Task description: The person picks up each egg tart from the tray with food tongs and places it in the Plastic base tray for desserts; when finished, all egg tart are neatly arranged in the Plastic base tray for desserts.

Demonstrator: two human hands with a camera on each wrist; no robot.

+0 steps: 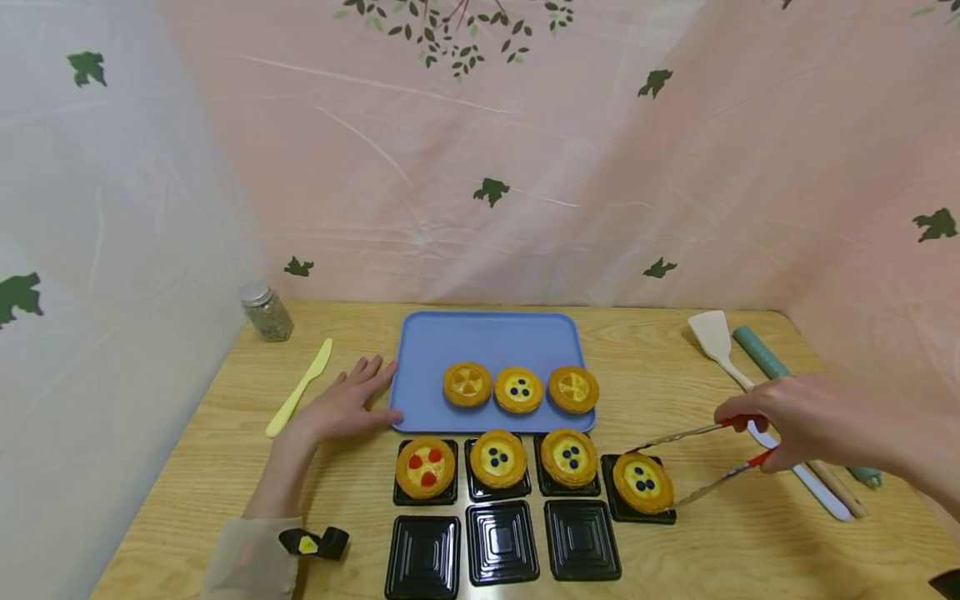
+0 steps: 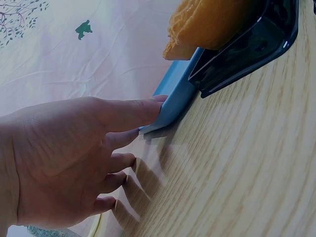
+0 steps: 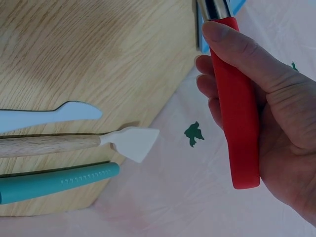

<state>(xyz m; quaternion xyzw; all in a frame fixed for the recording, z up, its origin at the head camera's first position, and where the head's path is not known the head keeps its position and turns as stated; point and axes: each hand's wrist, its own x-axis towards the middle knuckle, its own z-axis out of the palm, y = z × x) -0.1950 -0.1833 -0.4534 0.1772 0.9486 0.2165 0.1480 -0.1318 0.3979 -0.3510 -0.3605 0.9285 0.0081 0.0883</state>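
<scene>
My right hand (image 1: 806, 419) grips red-handled metal tongs (image 1: 678, 436), whose handle (image 3: 238, 108) fills the middle of the right wrist view. The spread arms of the tongs reach to either side of a tart with blue berries (image 1: 642, 482) on the rightmost small black tray (image 1: 621, 510). At the left edge of the blue tray (image 1: 487, 327), my left hand (image 1: 343, 408) lies with its fingers spread. Its thumb rests on the tray's rim in the left wrist view. Three tarts, one the berry-topped tart (image 1: 518, 390), sit along the blue tray's near side.
A red-topped tart (image 1: 426, 468) and two blue-berry tarts stand on black trays in front. Nearer are three bare black trays (image 1: 502, 542). A yellow knife (image 1: 300, 387) and a jar (image 1: 267, 312) lie left; a spatula (image 1: 712, 333), a teal roll (image 1: 761, 350) and a pale blue knife (image 1: 821, 492) lie right.
</scene>
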